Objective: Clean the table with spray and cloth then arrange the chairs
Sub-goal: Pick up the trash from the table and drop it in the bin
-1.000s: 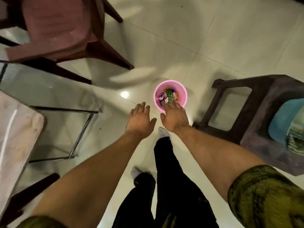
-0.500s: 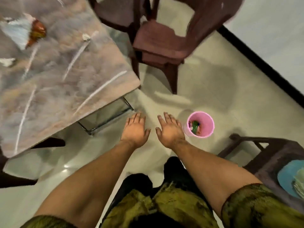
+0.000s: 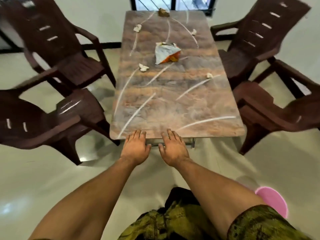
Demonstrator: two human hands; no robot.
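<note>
Both hands, left hand [image 3: 136, 148] and right hand [image 3: 173, 149], hover empty with fingers spread at the desk's [image 3: 173, 104] near edge; the wrapper [image 3: 165, 52] lies up-frame, slightly nearer the right.

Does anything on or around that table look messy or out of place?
Yes. A crumpled snack packet lies on the table, with small white paper scraps scattered around it and a brownish wad at the far end. The chairs beside it sit at differing angles instead of squared to the table.
</note>
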